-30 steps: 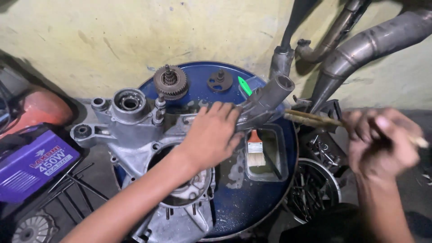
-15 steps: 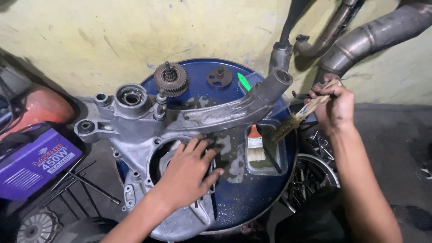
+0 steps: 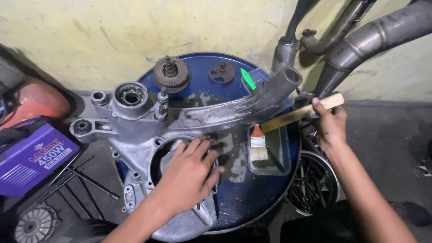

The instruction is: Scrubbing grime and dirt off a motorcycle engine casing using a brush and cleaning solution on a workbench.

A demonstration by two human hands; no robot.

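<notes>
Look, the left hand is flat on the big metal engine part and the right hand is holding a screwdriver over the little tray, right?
Nearly. The right hand holds a paintbrush with a wooden handle, not a screwdriver; its bristles dip into the little tray. The rest is right: the left hand lies flat on the big metal engine part. The head view shows it.

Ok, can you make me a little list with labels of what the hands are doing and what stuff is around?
left hand: flat on the grey metal engine casing
right hand: holding a paintbrush by its wooden handle
brush bristles: dipped in a small rectangular tray
work surface: blue drum top, wet
on the drum: a gear cluster, a green-handled tool
right side: grey exhaust pipes
</notes>
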